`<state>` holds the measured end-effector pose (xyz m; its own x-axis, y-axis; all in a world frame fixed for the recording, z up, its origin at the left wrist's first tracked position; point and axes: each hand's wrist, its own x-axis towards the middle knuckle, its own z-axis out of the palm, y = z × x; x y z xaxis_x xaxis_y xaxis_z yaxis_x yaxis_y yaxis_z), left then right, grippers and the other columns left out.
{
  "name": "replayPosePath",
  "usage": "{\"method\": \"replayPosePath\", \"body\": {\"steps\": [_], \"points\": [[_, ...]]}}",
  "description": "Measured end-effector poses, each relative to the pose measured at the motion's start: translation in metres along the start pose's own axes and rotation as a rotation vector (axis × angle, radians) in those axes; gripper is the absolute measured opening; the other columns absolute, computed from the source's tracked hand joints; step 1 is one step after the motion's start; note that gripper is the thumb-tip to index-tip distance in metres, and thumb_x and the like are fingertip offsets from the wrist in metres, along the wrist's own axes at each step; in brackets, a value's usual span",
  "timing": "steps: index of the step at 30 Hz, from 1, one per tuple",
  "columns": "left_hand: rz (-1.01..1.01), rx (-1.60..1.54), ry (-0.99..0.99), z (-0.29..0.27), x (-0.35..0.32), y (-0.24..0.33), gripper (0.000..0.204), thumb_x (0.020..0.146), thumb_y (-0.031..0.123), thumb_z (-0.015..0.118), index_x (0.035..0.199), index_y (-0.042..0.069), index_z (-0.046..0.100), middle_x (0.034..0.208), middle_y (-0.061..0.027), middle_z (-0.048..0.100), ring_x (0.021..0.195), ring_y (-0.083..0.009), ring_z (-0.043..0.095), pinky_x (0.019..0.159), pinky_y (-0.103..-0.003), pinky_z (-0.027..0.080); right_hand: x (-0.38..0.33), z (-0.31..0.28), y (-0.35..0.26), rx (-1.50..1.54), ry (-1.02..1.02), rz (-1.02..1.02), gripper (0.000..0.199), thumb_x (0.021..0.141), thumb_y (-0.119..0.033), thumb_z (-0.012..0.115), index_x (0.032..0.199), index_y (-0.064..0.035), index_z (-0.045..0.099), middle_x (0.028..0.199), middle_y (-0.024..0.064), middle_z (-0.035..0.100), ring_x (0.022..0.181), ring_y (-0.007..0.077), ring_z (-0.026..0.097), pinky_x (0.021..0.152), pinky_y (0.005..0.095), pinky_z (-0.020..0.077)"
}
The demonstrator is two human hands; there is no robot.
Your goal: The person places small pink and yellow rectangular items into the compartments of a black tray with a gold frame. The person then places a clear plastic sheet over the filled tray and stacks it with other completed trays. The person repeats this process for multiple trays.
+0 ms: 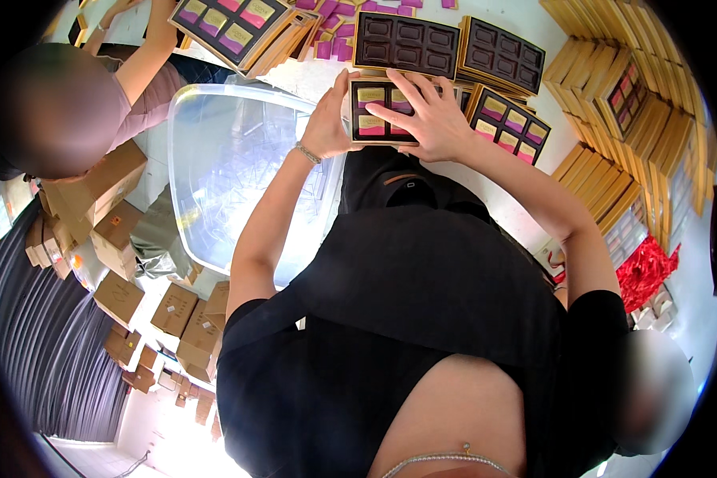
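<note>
A gold-edged box (pixel 372 125) with a dark tray of small gold, pink and purple squares lies at the table's near edge. My left hand (pixel 327 123) grips its left side. Across its right part, my right hand (pixel 436 119) lies with fingers spread, hiding some of the squares. Just beyond is a stack topped by a box with a bare dark compartment tray (pixel 405 44). To its right stands another such stack (pixel 502 56). Next to my right hand, a second filled box (pixel 508 126) shows its colored squares.
Left of my lap stands a large clear plastic bin (pixel 175 191) with transparent pieces inside. Loose purple squares (pixel 344 32) lie on the far table. Filled boxes (pixel 227 28) are stacked near a co-worker at upper left. Gold-edged boxes (pixel 597 187) pile up at right; cartons (pixel 175 311) stand behind left.
</note>
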<state>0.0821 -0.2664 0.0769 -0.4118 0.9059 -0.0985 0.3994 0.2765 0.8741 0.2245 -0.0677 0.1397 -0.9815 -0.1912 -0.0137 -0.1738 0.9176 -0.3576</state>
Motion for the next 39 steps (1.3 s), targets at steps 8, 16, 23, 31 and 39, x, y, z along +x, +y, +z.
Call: {"method": "replayPosePath", "body": {"steps": [8,16,23,31,39], "points": [[-0.038,0.014,-0.084,-0.006,0.0,0.01,0.14,0.05,0.021,0.093,0.151,0.002,-0.002,0.155,-0.0178,0.022,0.14,-0.0372,0.028,0.114,-0.046,0.028,0.003,0.002,0.006,-0.037,-0.033,-0.02,0.096,0.058,-0.036,0.083,0.144,-0.0332,0.042,0.152,0.0195,0.027,0.129,0.0345,0.038,0.091,0.0535,0.032],[-0.062,0.291,-0.007,-0.068,0.017,0.057,0.107,0.066,0.007,0.082,0.151,0.002,0.017,0.15,-0.0202,0.035,0.138,-0.0338,0.036,0.112,-0.038,0.033,-0.01,-0.083,0.017,-0.042,0.308,0.45,0.093,0.056,-0.035,0.08,0.142,-0.0303,0.044,0.14,0.022,0.037,0.125,0.039,0.04,0.095,0.0563,0.0347],[0.36,0.36,0.207,0.009,0.277,0.074,0.038,0.084,0.018,0.067,0.119,0.006,0.059,0.118,-0.0135,0.063,0.106,-0.0311,0.062,0.085,-0.038,0.052,-0.137,-0.154,0.155,-0.766,0.353,1.394,0.072,0.083,-0.036,0.062,0.146,-0.0107,0.036,0.138,0.028,0.039,0.128,0.0448,0.039,0.095,0.0703,0.0317],[-0.417,0.383,0.469,0.103,0.489,0.063,0.073,0.071,0.044,0.081,0.118,-0.006,0.056,0.129,-0.0215,0.056,0.113,-0.0325,0.06,0.093,-0.042,0.051,-0.137,-0.141,0.201,-0.784,0.278,1.324,0.063,0.093,-0.034,0.053,0.145,-0.0044,0.034,0.149,0.027,0.032,0.14,0.0443,0.026,0.104,0.0703,0.0212],[-0.552,0.301,0.17,0.087,0.515,0.045,0.04,0.074,0.025,0.075,0.102,-0.002,0.066,0.103,-0.0178,0.07,0.089,-0.0299,0.07,0.075,-0.038,0.058,-0.126,-0.129,0.205,-0.666,0.494,1.348,0.062,0.082,-0.01,0.055,0.14,0.0039,0.036,0.145,0.027,0.037,0.133,0.0487,0.034,0.107,0.063,0.0246]]}}
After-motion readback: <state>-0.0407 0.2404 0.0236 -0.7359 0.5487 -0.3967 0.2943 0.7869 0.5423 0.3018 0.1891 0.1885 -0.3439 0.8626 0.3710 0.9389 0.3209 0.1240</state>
